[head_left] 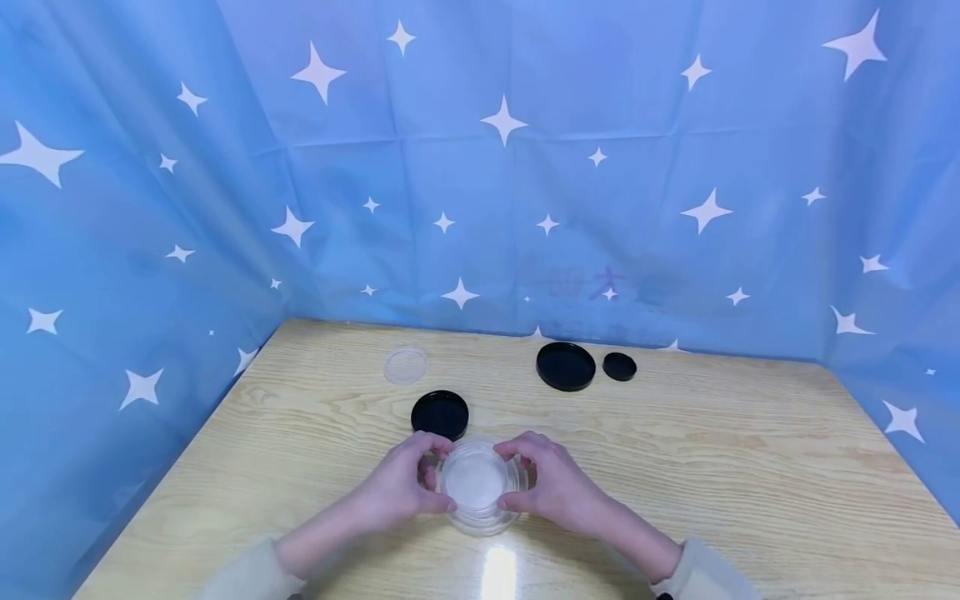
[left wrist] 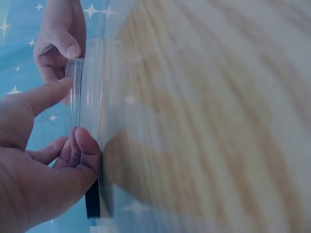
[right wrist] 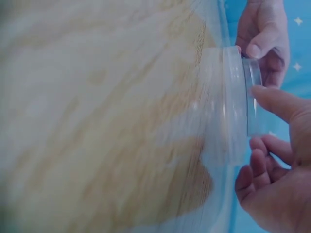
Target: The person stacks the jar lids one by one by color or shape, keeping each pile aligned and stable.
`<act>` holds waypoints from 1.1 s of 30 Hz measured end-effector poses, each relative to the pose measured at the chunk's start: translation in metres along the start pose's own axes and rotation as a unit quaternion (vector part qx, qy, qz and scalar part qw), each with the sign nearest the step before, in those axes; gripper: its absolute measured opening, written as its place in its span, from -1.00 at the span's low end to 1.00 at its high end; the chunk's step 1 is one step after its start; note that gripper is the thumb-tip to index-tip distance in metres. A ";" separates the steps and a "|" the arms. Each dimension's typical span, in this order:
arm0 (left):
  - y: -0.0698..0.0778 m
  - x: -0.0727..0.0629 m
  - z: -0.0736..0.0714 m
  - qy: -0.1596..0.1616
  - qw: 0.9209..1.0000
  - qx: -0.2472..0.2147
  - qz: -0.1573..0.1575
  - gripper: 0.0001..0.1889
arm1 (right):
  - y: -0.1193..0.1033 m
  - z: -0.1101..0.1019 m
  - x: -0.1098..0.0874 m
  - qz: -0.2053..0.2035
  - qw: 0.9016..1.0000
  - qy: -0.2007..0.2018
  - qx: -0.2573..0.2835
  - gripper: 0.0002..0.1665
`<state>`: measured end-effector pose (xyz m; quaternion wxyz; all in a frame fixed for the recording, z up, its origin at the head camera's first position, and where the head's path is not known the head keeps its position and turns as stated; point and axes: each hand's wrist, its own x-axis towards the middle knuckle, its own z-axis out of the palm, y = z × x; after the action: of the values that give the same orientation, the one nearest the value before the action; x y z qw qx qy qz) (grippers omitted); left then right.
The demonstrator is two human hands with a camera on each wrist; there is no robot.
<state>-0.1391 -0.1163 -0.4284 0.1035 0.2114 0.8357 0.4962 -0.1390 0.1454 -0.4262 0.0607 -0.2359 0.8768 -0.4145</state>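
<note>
A small clear round dish (head_left: 474, 485), like a petri dish, sits over a larger clear round dish (head_left: 483, 528) on the table, just in front of me. My left hand (head_left: 408, 477) grips the small dish's left edge with curled thumb and fingers. On the opposite edge, my right hand (head_left: 552, 485) holds the same dish between thumb and fingers. Both wrist views show the small dish (left wrist: 74, 94) as a thin layer against the thicker larger dish (right wrist: 226, 107). Just behind the left fingers lies a black round dish (head_left: 440, 415).
Farther back on the wood table (head_left: 712, 475) lie a thin clear disc (head_left: 405, 365), a large black round dish (head_left: 566, 367) and a small black one (head_left: 619, 367). A blue curtain (head_left: 480, 183) with white stars hangs behind the table and along its sides.
</note>
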 end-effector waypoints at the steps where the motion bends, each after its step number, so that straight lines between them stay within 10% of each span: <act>1: 0.000 0.000 0.000 0.000 1.000 0.001 0.001 -0.32 | 0.000 0.000 0.000 -0.001 1.000 0.000 -0.001 -0.32; 33: -0.004 0.001 0.002 -0.001 1.000 0.015 0.012 -0.32 | 0.006 0.003 -0.001 -0.006 1.000 -0.001 -0.010 -0.34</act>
<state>-0.1406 -0.1158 -0.4330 0.0955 0.2236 0.8405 0.4842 -0.1391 0.1472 -0.4330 0.0564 -0.2417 0.8798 -0.4055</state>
